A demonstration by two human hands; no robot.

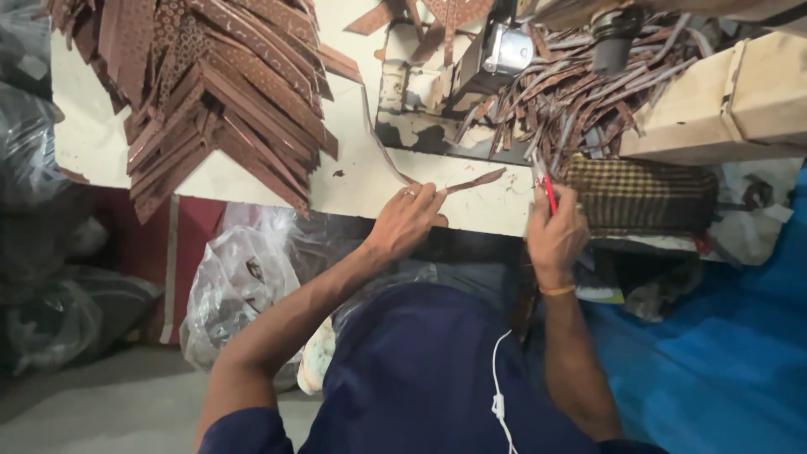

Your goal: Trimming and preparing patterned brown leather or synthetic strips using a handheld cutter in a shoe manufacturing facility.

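Brown strip [475, 181] lay at centre frame on the pale table [353, 181], its near end pinched by the left hand [408, 220]; the right hand [556, 235] gripped red-handled scissors [546, 187]; patterned strips [227, 92] fanned out upper left.

Narrow brown patterned leather strips [227, 92] are showing dotted embossing; the red-handled cutting tool [549, 192] is showing red; the folded checked cloth [639, 197] is showing brown-yellow plaid.
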